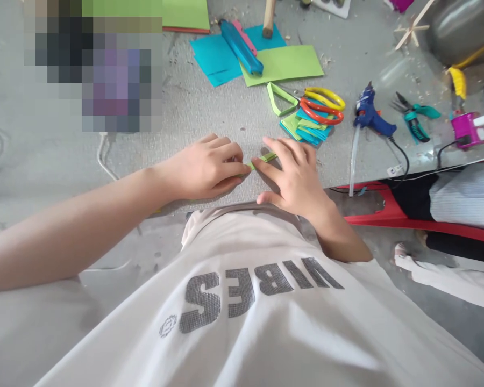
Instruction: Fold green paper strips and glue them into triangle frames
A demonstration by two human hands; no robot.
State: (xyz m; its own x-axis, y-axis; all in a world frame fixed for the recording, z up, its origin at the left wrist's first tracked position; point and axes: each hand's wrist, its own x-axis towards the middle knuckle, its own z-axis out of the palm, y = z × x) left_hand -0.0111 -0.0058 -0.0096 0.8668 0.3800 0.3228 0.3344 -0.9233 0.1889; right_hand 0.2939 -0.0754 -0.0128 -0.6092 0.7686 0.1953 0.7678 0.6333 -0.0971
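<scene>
A narrow folded strip of green paper (270,157) lies on the grey table near its front edge, partly hidden under my fingers. My left hand (212,167) is closed, its fingers curled and the index fingertip pressed on the strip's left end. From the other side my right hand (296,172) reaches over it with fingers spread, the index fingertip on the strip and the thumb held apart from it. Just beyond my right hand is a pile of green and blue folded paper pieces (306,128). Scissors with red and yellow handles (321,112) rest on that pile.
A green paper triangle (281,100) stands beside the scissors. Farther back, a blue cutter (242,47) lies over blue and green sheets (286,65). To the right are a blue glue gun (373,113), pliers (415,115), a purple plug adapter (470,130) and a metal pot (463,35).
</scene>
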